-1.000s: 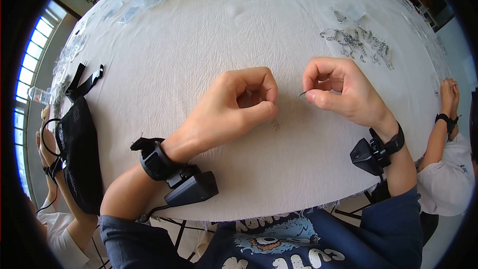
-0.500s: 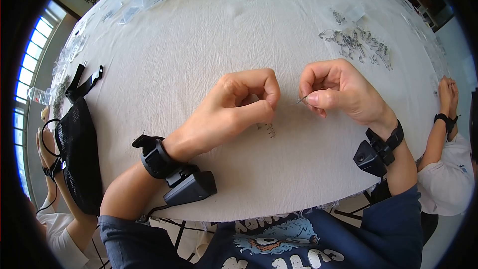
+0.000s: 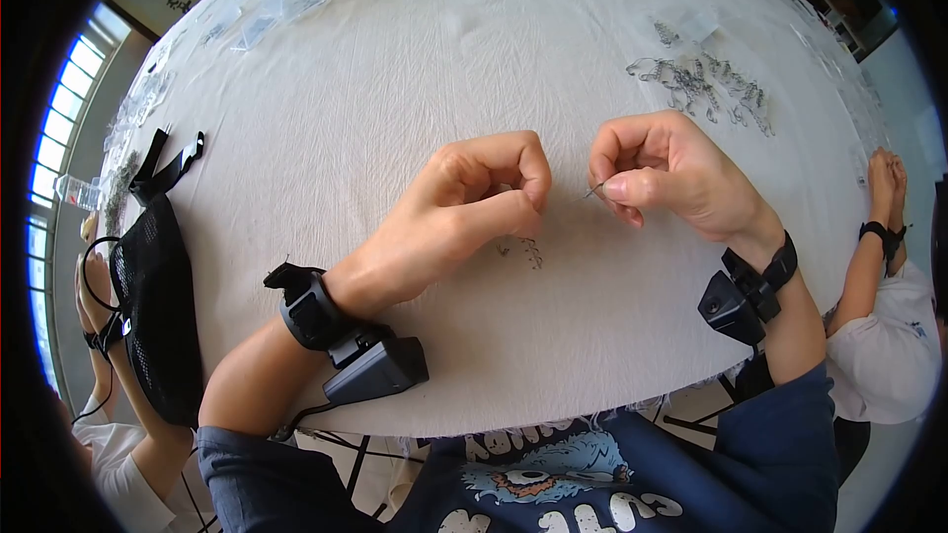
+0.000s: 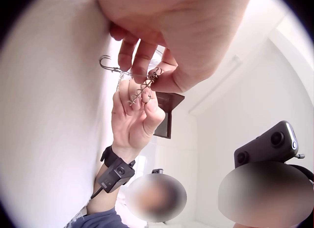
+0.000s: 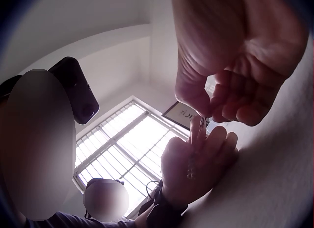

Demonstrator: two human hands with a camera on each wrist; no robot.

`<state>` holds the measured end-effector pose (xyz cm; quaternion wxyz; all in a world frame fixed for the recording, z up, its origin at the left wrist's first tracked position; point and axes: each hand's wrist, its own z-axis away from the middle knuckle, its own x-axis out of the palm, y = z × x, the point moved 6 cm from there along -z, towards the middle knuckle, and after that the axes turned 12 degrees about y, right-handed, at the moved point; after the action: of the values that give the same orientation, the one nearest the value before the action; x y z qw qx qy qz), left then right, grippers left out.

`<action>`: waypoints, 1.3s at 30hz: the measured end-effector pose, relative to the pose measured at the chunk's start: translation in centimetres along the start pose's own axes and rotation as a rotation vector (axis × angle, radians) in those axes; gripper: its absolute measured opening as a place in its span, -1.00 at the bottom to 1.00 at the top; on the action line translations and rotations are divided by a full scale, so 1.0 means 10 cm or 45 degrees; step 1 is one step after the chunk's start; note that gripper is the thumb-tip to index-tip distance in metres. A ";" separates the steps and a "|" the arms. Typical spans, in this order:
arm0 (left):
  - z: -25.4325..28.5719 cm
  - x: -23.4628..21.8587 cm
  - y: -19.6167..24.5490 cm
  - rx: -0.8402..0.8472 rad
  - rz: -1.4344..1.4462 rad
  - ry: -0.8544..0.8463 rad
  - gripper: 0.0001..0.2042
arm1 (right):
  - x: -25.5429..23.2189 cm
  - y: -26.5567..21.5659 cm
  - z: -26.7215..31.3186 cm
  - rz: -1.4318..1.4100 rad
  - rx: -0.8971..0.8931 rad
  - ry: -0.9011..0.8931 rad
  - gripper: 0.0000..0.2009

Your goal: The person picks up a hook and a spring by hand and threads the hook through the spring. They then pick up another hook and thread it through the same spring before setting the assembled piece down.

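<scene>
My left hand point(image 3: 464, 202) is over the cloth, thumb and forefinger pinched together on a strand of small metal hooks point(image 4: 140, 90). The strand hangs below the fingertips in the head view. Beside it, a curved fish hook point(image 4: 104, 63) juts out past the fingers in the left wrist view. Just to the right, my right hand point(image 3: 681, 178) pinches a thin dark metal piece point(image 3: 592, 191) between thumb and forefinger, its tip pointing toward the left hand. The other right fingers curl in loosely. A small gap separates the two hands.
A tangled pile of metal hooks point(image 3: 701, 84) lies at the right on the white cloth point(image 3: 425, 59). Clear plastic boxes point(image 3: 286, 5) stand at the far left. A black mesh bag point(image 3: 153, 306) lies along the left edge. Other people's hands point(image 3: 884, 178) rest at the table's sides.
My right hand has shifted slightly left, closer to the left hand, and the metal piece shows more between its fingertips. More of the strand hanging under the left hand is visible.
</scene>
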<state>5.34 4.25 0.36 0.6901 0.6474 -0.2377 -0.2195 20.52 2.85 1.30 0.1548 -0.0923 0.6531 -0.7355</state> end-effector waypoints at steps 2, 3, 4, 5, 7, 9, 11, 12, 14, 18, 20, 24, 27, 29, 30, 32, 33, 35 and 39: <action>0.00 -0.01 -0.02 0.011 -0.003 -0.011 -0.94 | 0.00 0.01 0.00 0.001 0.002 0.004 -0.86; -0.01 -0.01 -0.02 0.008 0.053 0.003 -0.94 | -0.01 0.02 0.00 -0.002 0.001 0.006 -0.85; 0.00 -0.01 -0.02 0.005 0.109 0.017 -0.95 | -0.02 0.03 -0.01 -0.005 0.000 0.007 -0.85; -0.01 -0.01 -0.02 0.001 0.165 0.030 -0.95 | -0.04 0.03 -0.01 0.021 0.010 0.021 -0.85; -0.02 -0.03 -0.04 0.014 0.147 0.059 -0.96 | -0.11 0.03 -0.01 0.074 0.029 0.051 -0.84; -0.02 -0.04 -0.05 0.014 0.137 0.071 -0.96 | -0.15 0.05 -0.02 0.141 0.060 0.037 -0.84; -0.02 -0.05 -0.05 0.001 0.135 0.069 -0.94 | -0.15 0.06 -0.01 0.202 0.091 0.041 -0.83; -0.02 -0.05 -0.06 -0.010 0.131 0.070 -0.94 | -0.14 0.06 -0.01 0.230 0.107 0.052 -0.83; -0.02 -0.05 -0.07 -0.034 0.125 0.075 -0.92 | -0.13 0.06 0.00 0.271 0.114 0.091 -0.83; -0.01 -0.05 -0.07 -0.039 0.127 0.054 -0.91 | -0.13 0.01 -0.01 0.297 -0.064 0.242 -0.85; -0.02 -0.05 -0.09 -0.029 0.123 0.043 -0.91 | -0.13 -0.03 -0.01 0.310 -0.172 0.266 -0.85; -0.02 -0.06 -0.10 -0.034 0.099 0.034 -0.92 | -0.08 -0.08 0.00 0.386 -0.321 0.174 -0.85; -0.02 -0.05 -0.10 -0.036 0.078 0.027 -0.91 | 0.02 -0.13 0.02 0.426 -0.408 0.133 -0.84; -0.02 -0.06 -0.11 -0.042 0.010 0.041 -0.90 | 0.09 -0.14 0.03 0.433 -0.441 0.127 -0.83; -0.02 -0.06 -0.12 -0.042 0.012 0.036 -0.90 | 0.11 -0.14 0.03 0.432 -0.454 0.130 -0.83; -0.03 -0.06 -0.12 -0.043 0.017 0.025 -0.89 | 0.13 -0.13 0.03 0.412 -0.470 0.129 -0.82; -0.03 -0.06 -0.12 -0.045 0.013 0.023 -0.89 | 0.13 -0.12 0.03 0.394 -0.472 0.125 -0.82; -0.03 -0.05 -0.12 -0.050 0.007 0.019 -0.88 | 0.13 -0.12 0.02 0.355 -0.464 0.118 -0.82; -0.03 -0.04 -0.12 -0.065 0.008 0.007 -0.89 | 0.14 -0.12 0.03 0.333 -0.448 0.110 -0.83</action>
<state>5.20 4.62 -0.89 0.7079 0.6293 -0.2320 -0.2215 19.14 2.19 2.38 0.2024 -0.0008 0.7838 -0.5871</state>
